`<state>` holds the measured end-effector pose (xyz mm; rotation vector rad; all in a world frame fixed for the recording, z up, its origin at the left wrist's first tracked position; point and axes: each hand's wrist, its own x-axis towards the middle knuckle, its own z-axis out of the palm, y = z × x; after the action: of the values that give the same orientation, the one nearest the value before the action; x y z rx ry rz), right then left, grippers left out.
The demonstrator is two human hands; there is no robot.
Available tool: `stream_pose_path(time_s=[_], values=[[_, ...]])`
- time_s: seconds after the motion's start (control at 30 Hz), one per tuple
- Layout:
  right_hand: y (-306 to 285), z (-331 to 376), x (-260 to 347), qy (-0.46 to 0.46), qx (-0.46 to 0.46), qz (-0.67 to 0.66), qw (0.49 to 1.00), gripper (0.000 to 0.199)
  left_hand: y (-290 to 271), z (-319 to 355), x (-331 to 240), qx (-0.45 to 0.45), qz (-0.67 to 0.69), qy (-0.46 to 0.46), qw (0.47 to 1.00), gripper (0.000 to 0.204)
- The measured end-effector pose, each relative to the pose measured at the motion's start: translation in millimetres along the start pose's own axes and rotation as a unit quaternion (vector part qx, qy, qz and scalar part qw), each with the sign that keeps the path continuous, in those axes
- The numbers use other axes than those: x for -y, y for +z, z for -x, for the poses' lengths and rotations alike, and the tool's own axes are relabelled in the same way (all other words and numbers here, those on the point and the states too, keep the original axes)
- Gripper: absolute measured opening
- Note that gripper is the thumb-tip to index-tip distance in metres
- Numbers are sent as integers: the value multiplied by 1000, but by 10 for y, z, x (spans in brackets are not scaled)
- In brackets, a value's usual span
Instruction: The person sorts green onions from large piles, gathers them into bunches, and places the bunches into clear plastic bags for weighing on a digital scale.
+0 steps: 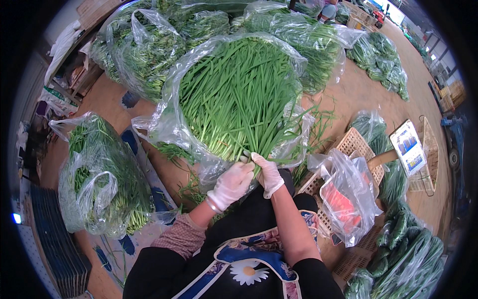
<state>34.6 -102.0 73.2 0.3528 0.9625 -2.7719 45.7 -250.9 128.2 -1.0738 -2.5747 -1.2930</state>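
A large clear plastic bag (172, 99) stands open in front of me, packed with long flat green leaves that look like garlic chives (239, 94). Their pale stem ends point toward the lower left of the bag. At the bag's near rim, my left hand (233, 183), in a thin white glove, has its fingers closed around the stems of a small bunch of garlic chives. My right hand (269, 175), gloved too, pinches the same bunch from the other side, close beside the left. The fingers partly hide the stems between them.
Filled bags of greens stand at left (104, 174) and behind. On the right, a plastic crate (356, 144) carries a scale with a display (409, 147) and clear bags (348, 194). Bagged greens (411, 259) lie lower right. Loose leaves litter the floor. Another person (328, 11) is far off.
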Motion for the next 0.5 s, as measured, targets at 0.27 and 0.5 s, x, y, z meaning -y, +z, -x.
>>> stream_pose_path(time_s=[0.27, 0.5], values=[[-98, -62, -83, 12, -7, -20, 1000, 29, 195, 233, 381, -55, 223, -245, 942, 49], [-125, -84, -28, 17, -58, -21, 998, 34, -10, -39, 339, 87, 98, -220, 967, 33]])
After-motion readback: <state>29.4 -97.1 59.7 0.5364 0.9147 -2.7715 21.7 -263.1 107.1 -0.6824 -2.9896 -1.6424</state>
